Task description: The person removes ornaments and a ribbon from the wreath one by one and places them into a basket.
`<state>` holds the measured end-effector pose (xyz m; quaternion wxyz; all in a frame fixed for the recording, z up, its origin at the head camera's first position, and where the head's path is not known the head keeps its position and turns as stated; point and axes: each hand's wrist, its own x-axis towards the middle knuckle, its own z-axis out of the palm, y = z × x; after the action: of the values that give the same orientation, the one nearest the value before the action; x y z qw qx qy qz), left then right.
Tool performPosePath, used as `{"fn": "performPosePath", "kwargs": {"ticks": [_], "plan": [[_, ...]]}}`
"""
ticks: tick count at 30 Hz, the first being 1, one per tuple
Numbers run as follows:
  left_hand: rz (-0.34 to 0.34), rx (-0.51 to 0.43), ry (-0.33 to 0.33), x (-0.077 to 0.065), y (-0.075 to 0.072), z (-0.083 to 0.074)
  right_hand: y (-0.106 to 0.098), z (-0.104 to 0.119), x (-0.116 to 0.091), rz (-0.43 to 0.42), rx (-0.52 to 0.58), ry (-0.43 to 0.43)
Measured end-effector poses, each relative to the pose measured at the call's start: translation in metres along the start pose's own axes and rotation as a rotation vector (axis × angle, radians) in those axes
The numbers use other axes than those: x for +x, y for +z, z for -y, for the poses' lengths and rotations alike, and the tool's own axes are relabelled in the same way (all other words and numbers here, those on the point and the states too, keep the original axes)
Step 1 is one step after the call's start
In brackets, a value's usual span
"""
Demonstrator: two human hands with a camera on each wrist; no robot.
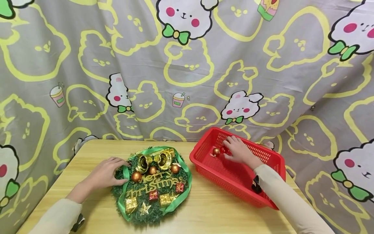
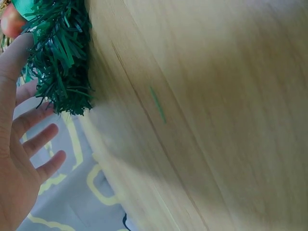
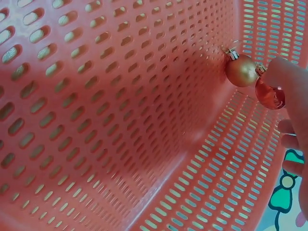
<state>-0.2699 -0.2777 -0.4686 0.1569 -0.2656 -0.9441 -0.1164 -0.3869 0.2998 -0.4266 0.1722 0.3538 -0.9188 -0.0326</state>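
A green tinsel wreath [image 1: 152,217] lies on the table, with a green ribbon, gold bells [image 1: 165,160], copper baubles [image 1: 136,176], small gift boxes, a gold star and gold "Merry Christmas" lettering. At its left edge is my left hand [image 1: 106,172], the thumb beside the ribbon. In the left wrist view, the fingers are loosely spread around the tinsel edge [image 2: 62,62]. My right hand [image 1: 238,151] reaches into the red basket [image 1: 230,188] and pinches a red bauble [image 3: 269,94]; the index finger is hidden. Beside it sits a gold bauble [image 3: 241,70] near the basket's corner.
The perforated basket stands on the right of the wooden table [image 1: 201,211], angled beside the wreath. A cartoon-print curtain [image 1: 187,97] hangs behind the table. One loose green strand [image 2: 158,105] lies on the wood in the left wrist view.
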Motion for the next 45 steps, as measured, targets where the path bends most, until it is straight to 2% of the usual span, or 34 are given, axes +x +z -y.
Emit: {"fn": "performPosePath", "kwargs": {"ticks": [6, 17, 32, 45], "plan": [[0.002, -0.003, -0.002, 0.002, 0.001, -0.001, 0.003, -0.003, -0.002, 0.026, -0.036, 0.012], [-0.012, -0.006, 0.007, -0.001, 0.001, 0.001, 0.014, -0.001, -0.01, 0.106, -0.017, 0.075], [0.0, -0.006, -0.004, 0.0, -0.001, -0.001, 0.016, 0.002, -0.011, 0.066, -0.018, 0.03], [0.007, -0.009, -0.009, 0.001, -0.002, -0.003, 0.019, 0.001, -0.01, 0.098, -0.024, 0.061]]}}
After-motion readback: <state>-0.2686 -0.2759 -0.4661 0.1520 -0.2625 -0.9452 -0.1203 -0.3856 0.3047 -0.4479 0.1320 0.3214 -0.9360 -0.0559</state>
